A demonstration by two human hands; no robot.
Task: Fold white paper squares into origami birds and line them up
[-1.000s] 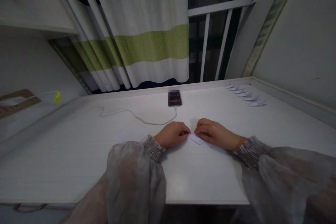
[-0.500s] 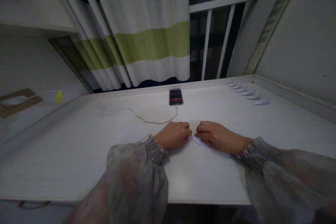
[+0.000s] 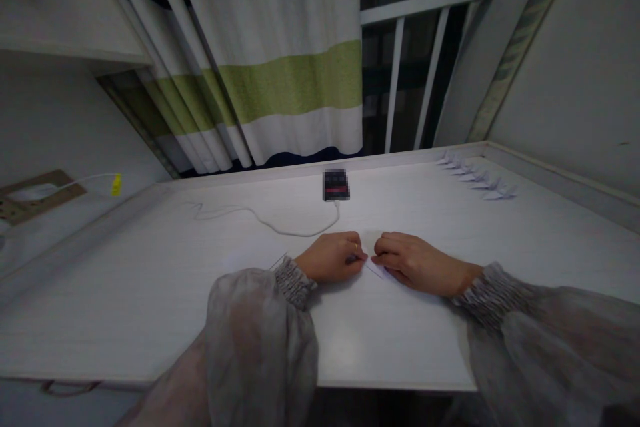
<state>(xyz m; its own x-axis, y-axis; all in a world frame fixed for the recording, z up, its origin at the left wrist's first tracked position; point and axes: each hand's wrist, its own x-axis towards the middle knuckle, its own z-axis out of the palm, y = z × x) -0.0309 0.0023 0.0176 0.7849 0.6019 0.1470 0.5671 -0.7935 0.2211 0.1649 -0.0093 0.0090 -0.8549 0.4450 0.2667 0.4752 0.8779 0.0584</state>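
A small white folded paper [image 3: 374, 267] lies on the white table [image 3: 150, 293] between my two hands. My left hand [image 3: 333, 257] rests on the table with its fingers curled, and its fingertips pinch the paper's left edge. My right hand [image 3: 413, 261] lies opposite, fingers bent and pressed on the paper's right side. Both fingertips nearly meet over the paper, most of which is hidden under them. Sheer grey sleeves cover both my arms.
A row of several small folded paper pieces [image 3: 475, 179] lies at the far right of the table. A small dark device [image 3: 335, 185] with a white cable [image 3: 260, 217] sits at the back. A striped curtain [image 3: 280, 80] and white railing [image 3: 425, 7] stand behind.
Both hands have drawn a little closer together over the paper, hiding more of it. The view has shifted slightly.
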